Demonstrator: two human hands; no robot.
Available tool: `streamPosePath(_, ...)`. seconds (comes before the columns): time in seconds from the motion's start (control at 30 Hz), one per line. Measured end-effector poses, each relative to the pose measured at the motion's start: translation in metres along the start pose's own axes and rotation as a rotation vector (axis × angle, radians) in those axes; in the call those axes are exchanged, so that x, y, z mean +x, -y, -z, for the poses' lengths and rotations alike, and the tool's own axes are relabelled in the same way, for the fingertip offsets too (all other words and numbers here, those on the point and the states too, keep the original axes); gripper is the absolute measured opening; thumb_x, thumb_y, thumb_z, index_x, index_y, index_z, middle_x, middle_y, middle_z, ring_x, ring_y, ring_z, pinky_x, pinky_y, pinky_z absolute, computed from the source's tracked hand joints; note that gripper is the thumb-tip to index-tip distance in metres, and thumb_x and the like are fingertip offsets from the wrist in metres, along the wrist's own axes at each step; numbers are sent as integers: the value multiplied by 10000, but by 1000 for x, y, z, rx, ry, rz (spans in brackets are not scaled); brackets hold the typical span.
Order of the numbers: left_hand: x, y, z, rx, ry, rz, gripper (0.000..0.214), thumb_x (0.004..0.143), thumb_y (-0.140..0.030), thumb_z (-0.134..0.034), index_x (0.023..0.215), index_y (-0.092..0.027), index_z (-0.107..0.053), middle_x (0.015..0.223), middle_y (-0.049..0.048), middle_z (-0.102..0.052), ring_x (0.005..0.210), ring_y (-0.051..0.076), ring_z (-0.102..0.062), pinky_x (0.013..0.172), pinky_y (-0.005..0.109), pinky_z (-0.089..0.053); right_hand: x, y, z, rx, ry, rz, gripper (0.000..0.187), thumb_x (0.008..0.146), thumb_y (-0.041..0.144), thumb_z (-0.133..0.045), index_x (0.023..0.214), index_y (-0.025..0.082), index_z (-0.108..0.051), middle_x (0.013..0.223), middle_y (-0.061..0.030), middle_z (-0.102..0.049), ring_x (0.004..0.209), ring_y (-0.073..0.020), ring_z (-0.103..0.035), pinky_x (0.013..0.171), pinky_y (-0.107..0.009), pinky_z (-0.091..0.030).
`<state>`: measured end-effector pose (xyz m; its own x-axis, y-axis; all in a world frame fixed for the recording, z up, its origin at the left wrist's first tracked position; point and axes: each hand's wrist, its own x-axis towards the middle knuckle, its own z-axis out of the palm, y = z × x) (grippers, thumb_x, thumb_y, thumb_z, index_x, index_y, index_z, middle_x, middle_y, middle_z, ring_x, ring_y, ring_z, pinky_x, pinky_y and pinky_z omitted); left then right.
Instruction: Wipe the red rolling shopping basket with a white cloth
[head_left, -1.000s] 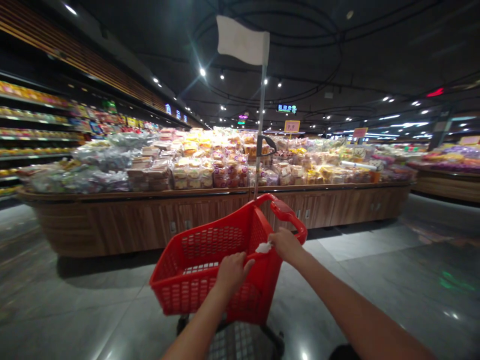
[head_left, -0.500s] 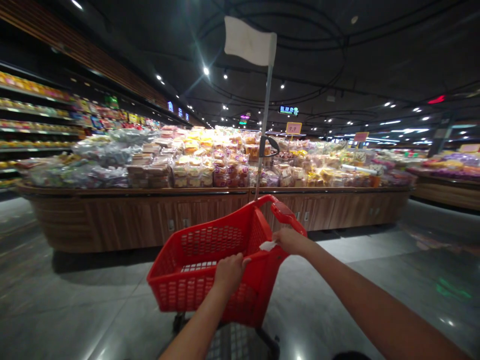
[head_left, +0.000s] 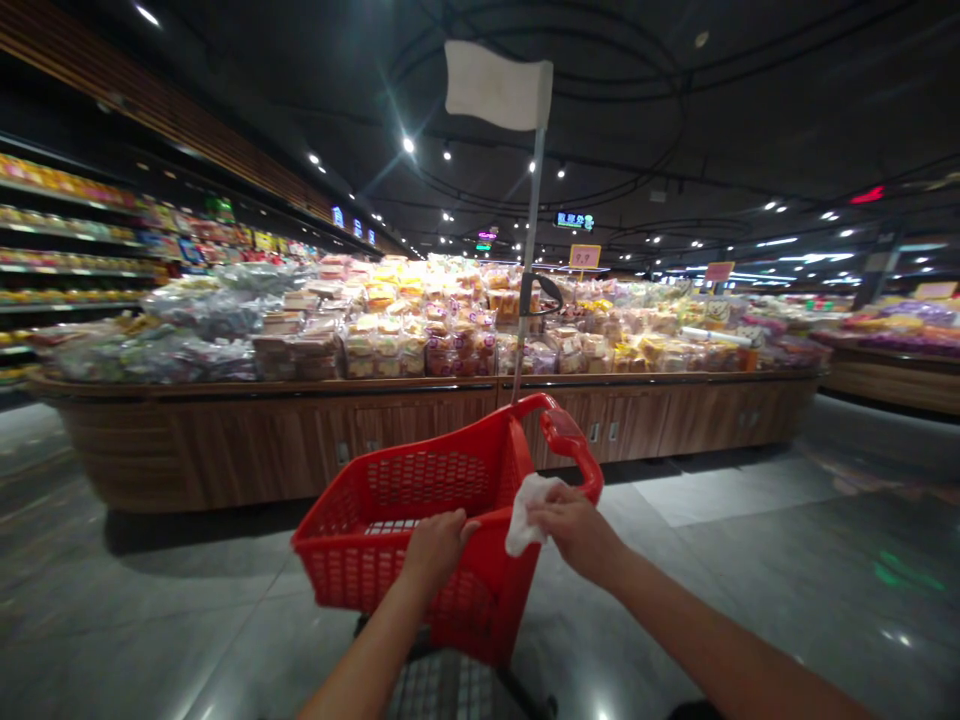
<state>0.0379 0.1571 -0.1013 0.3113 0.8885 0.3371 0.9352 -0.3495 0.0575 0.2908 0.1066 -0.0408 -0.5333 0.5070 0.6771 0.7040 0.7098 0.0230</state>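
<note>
2-handed reach to red cart [head_left: 491, 595], mid-scene.
Left hand [head_left: 435, 547] palm-down, fingers over near rim [head_left: 367, 543], grip hidden; right hand [head_left: 576, 525] angled left, fingertips pinched on white tissue [head_left: 529, 505] just below handle [head_left: 564, 432]; stocked counter [head_left: 255, 450] far.

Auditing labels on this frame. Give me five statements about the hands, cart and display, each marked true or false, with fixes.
1. The right hand holds a white tissue or cloth. True.
2. The left hand is on the push handle of the red cart. False: it is on the cart's near rim.
3. The flag on the pole is green. False: it is white.
4. A wood-panelled display stands beyond the cart. True.
5. Packaged goods are heaped on the display. True.
</note>
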Motion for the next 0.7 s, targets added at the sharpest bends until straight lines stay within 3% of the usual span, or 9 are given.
streamPosePath(0.13,-2,7,3,-23,-3,-14,402,934,-442,-250,829,-199,-553,819,49,-663,799,197,-619,705,293,-395,-37,-17,3,-107,-103,127,331,892,110,-434,1132,238,-624,1128,-49,-663,1052,-210,-557,876,-401,-477)
streamPosePath(0.27,-3,11,5,-58,-7,-23,376,929,-439,-287,809,-203,-554,819,40,-663,806,194,-613,706,287,-381,-67,-37,8,-126,-281,46,420,889,76,-425,1244,265,-546,1215,-53,-613,1053,-206,-561,854,-413,-501)
streamPosePath(0.37,-3,12,6,-80,-14,-21,385,927,-449,-288,795,-201,-552,813,40,-660,797,191,-609,701,282,-372,-69,-20,-16,-91,-382,-29,454,881,59,-403,1280,243,-517,1287,-86,-552,1081,-224,-552,855,-436,-499)
streamPosePath(0.5,-5,16,6,-101,-20,-34,383,923,-458,-297,774,-205,-543,801,39,-653,785,183,-604,697,272,-366,-63,6,-45,-36,-329,4,472,878,44,-381,1290,237,-508,1266,-67,-574,1117,-221,-537,889,-435,-486)
streamPosePath(0.6,-7,22,6,-115,-24,-41,380,924,-452,-293,766,-207,-537,803,42,-650,793,180,-601,701,268,-365,-68,-1,-41,11,-369,-20,476,872,45,-409,1292,247,-506,1241,-61,-594,1049,-211,-560,858,-418,-501)
streamPosePath(0.7,-8,28,5,-126,-21,-50,396,925,-457,-279,756,-207,-534,798,42,-647,794,183,-597,717,277,-364,-76,-11,-32,53,-495,-115,450,871,64,-436,1254,275,-543,1233,-59,-598,978,-219,-567,809,-426,-509)
